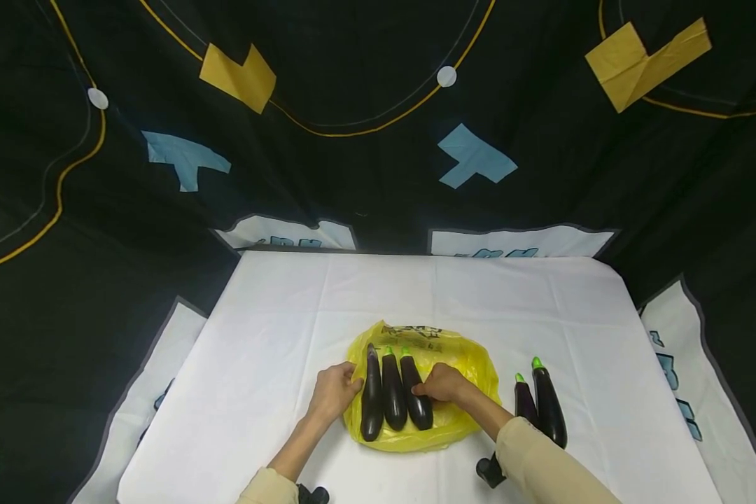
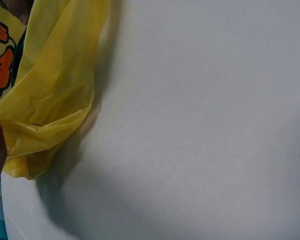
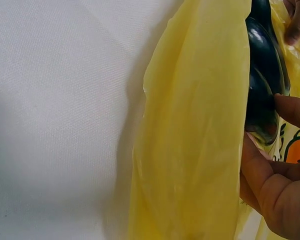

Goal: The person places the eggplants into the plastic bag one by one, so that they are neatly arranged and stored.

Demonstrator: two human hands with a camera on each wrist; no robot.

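Three dark eggplants lie side by side on a spread yellow plastic bag (image 1: 466,357) in the head view: a left one (image 1: 371,402), a middle one (image 1: 393,393) and a right one (image 1: 419,409). With thumb and fingers my right hand (image 1: 444,383) grips the right eggplant; in the right wrist view the thumb presses the glossy skin of an eggplant (image 3: 262,60) while the fingers go under it. My left hand (image 1: 335,392) pinches the bag's left edge beside the left eggplant. Creased yellow plastic bag (image 2: 60,80) partly hides that hand in the left wrist view.
Two more eggplants, a shorter one (image 1: 526,402) and a longer one (image 1: 548,406), lie right of the bag, partly behind my right sleeve (image 1: 542,455). A white cloth covers the table (image 1: 277,315). Behind it hangs a black curtain (image 1: 353,182) with coloured shapes.
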